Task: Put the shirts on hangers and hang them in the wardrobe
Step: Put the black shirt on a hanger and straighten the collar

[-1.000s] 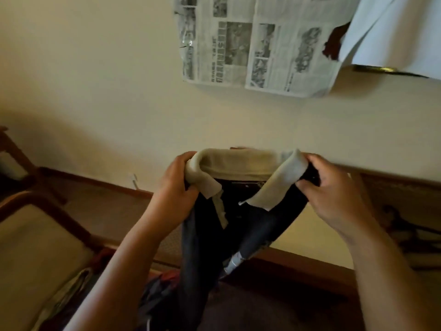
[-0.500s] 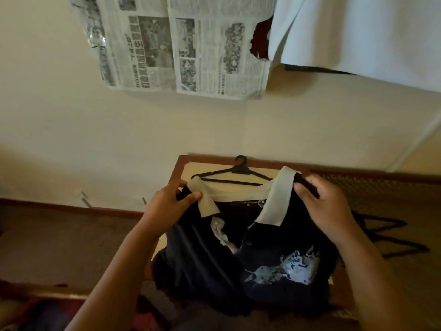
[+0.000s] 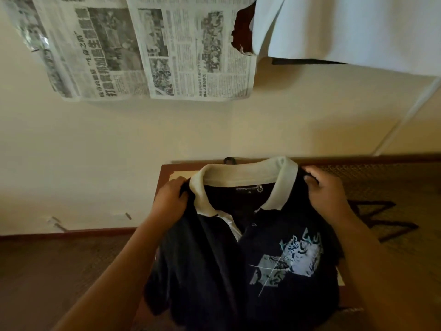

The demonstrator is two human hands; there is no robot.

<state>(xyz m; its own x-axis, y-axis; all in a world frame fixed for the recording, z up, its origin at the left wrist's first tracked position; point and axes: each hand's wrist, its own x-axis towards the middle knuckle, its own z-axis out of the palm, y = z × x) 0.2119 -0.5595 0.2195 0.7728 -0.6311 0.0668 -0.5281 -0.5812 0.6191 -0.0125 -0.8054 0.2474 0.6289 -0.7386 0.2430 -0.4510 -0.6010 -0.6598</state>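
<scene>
Two hands hold one dark polo shirt (image 3: pixel 250 259) by its shoulders, spread front-up over a small table (image 3: pixel 167 173). At nine o'clock of the cream collar (image 3: pixel 241 174), the left hand (image 3: pixel 170 201) has its fingers curled into the fabric; at three o'clock, the right hand (image 3: pixel 327 194) pinches the other shoulder. A hanger hook (image 3: pixel 229 160) peeks out at twelve o'clock, just behind the collar. Newspaper (image 3: pixel 148 48) hangs on the wall above, and a pale cloth (image 3: pixel 353 29) at one o'clock.
</scene>
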